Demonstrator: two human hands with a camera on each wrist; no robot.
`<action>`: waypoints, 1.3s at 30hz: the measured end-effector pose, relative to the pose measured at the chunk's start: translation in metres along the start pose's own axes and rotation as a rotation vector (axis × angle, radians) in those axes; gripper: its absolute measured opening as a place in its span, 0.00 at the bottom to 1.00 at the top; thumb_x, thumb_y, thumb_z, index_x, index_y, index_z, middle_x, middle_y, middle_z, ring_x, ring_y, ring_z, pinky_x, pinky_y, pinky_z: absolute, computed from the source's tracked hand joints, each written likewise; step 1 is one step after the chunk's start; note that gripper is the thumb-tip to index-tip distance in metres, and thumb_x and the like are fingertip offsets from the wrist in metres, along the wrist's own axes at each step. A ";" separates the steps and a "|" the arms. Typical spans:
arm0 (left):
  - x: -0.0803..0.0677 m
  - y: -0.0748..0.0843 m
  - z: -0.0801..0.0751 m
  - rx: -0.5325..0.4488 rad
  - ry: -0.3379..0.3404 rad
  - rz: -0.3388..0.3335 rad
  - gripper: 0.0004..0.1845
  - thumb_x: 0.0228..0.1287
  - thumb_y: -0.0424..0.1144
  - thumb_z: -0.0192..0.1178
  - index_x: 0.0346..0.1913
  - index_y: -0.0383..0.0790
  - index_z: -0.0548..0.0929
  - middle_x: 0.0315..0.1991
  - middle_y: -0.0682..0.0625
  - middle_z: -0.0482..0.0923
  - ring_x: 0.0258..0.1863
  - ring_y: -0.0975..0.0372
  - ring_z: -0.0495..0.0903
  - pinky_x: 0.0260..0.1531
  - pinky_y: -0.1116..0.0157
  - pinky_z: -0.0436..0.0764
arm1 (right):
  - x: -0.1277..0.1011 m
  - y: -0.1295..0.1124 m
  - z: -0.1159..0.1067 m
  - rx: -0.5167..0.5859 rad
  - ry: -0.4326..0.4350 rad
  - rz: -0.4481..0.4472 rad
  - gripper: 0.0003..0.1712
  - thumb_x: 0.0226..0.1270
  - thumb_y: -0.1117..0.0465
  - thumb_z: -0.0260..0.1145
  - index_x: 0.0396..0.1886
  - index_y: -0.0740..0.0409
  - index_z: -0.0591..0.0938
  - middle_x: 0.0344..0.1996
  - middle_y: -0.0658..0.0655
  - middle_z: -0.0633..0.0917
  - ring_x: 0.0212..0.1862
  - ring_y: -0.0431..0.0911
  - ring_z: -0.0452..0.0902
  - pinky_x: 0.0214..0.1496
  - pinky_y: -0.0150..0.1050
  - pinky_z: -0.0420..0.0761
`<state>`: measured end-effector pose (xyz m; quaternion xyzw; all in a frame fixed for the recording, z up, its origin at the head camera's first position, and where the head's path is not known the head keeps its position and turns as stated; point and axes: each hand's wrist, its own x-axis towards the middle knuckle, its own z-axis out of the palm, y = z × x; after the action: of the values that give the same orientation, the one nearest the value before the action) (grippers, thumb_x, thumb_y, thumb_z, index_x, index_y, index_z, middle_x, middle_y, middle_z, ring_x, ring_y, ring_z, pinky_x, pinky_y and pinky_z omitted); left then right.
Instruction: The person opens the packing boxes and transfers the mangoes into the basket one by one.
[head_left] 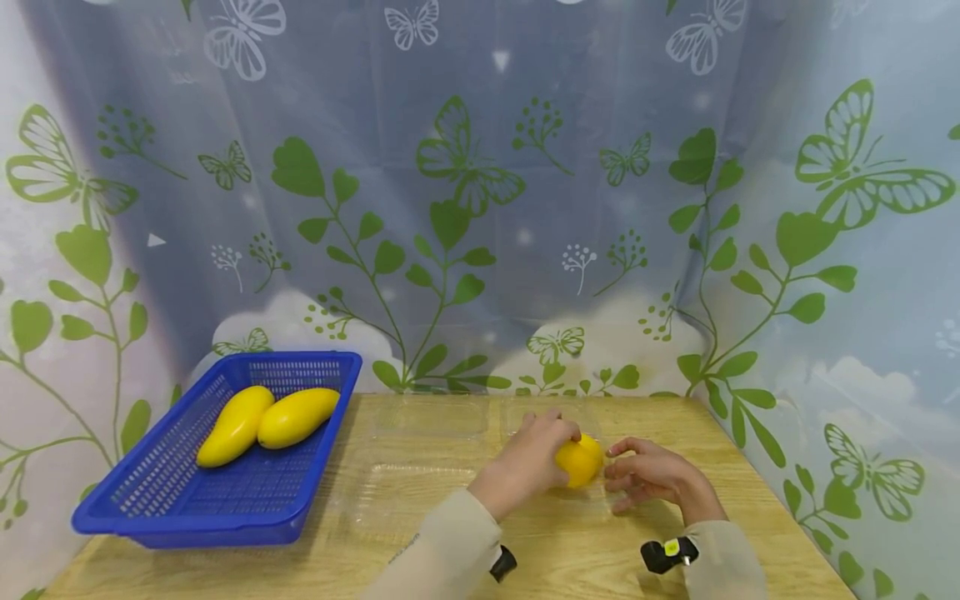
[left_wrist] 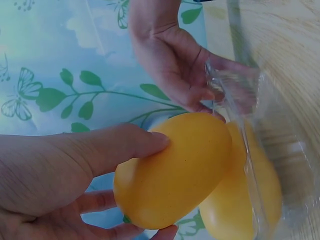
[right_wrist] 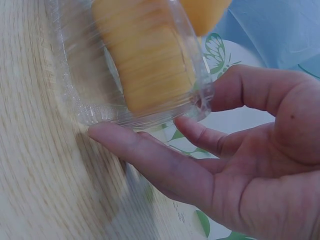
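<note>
Yellow mango [head_left: 580, 460] sits mid-table in the head view, left hand [head_left: 528, 461] gripping it, right hand [head_left: 651, 478] steadying a clear tray [head_left: 435, 479]; blue basket [head_left: 217, 450] holds two more. Left wrist: mango going in; best lowered slowly. Right wrist alone shows relaxed fingers [right_wrist: 150, 155] bracing the tray rim.

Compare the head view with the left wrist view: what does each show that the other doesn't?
Only the head view shows the blue basket holding two yellow fruits and the wooden table. Only the left wrist view shows a second yellow fruit already inside the clear plastic container, and the left thumb lying along the held fruit. Both show the left hand gripping a yellow fruit and the right hand at the container.
</note>
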<state>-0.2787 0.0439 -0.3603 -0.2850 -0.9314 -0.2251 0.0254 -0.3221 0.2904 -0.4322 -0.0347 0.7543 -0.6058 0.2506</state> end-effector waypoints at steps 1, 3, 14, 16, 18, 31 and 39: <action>-0.001 -0.002 -0.001 -0.002 0.001 0.000 0.24 0.55 0.32 0.77 0.57 0.43 0.85 0.58 0.48 0.79 0.55 0.51 0.75 0.54 0.58 0.83 | 0.000 0.000 0.000 0.001 -0.003 0.000 0.27 0.74 0.66 0.58 0.63 0.71 0.56 0.36 0.57 0.78 0.36 0.45 0.77 0.47 0.54 0.90; -0.002 -0.006 -0.004 -0.008 0.010 -0.002 0.24 0.55 0.31 0.77 0.56 0.43 0.85 0.59 0.47 0.79 0.56 0.50 0.75 0.56 0.57 0.82 | 0.000 0.000 0.000 0.001 -0.008 -0.005 0.27 0.74 0.66 0.58 0.63 0.70 0.56 0.33 0.55 0.77 0.35 0.45 0.77 0.46 0.53 0.90; -0.011 -0.021 -0.026 0.005 0.035 0.011 0.25 0.54 0.33 0.78 0.56 0.43 0.85 0.56 0.49 0.82 0.57 0.54 0.77 0.63 0.55 0.78 | 0.002 0.002 -0.001 0.008 -0.023 -0.022 0.27 0.75 0.66 0.58 0.63 0.70 0.55 0.28 0.52 0.73 0.33 0.43 0.75 0.45 0.51 0.90; -0.013 -0.024 -0.028 0.011 0.036 0.016 0.24 0.55 0.33 0.78 0.56 0.43 0.85 0.56 0.48 0.82 0.58 0.53 0.78 0.64 0.55 0.77 | 0.001 0.003 -0.002 0.003 -0.022 -0.027 0.27 0.75 0.66 0.58 0.63 0.71 0.55 0.27 0.51 0.73 0.33 0.43 0.75 0.45 0.51 0.90; -0.015 -0.027 -0.030 0.012 0.037 0.022 0.23 0.55 0.33 0.77 0.56 0.42 0.85 0.57 0.47 0.82 0.59 0.52 0.78 0.66 0.53 0.76 | 0.001 0.003 -0.002 -0.002 -0.022 -0.032 0.27 0.74 0.66 0.58 0.63 0.71 0.55 0.27 0.51 0.73 0.33 0.43 0.75 0.44 0.50 0.90; -0.031 -0.050 -0.050 -0.062 0.071 0.017 0.25 0.55 0.29 0.77 0.57 0.38 0.85 0.59 0.43 0.81 0.62 0.47 0.78 0.61 0.52 0.82 | 0.003 0.002 -0.002 0.001 -0.035 -0.031 0.26 0.75 0.66 0.58 0.62 0.69 0.55 0.27 0.51 0.72 0.31 0.42 0.73 0.44 0.49 0.90; -0.040 -0.064 -0.063 -0.093 0.137 0.023 0.23 0.52 0.27 0.77 0.54 0.35 0.85 0.53 0.41 0.80 0.56 0.45 0.77 0.69 0.39 0.70 | 0.003 0.004 -0.003 0.008 -0.038 -0.034 0.26 0.76 0.66 0.57 0.61 0.68 0.54 0.26 0.51 0.70 0.30 0.42 0.71 0.45 0.50 0.90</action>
<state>-0.2845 -0.0515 -0.3362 -0.2806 -0.9127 -0.2865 0.0783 -0.3247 0.2927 -0.4368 -0.0580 0.7462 -0.6124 0.2545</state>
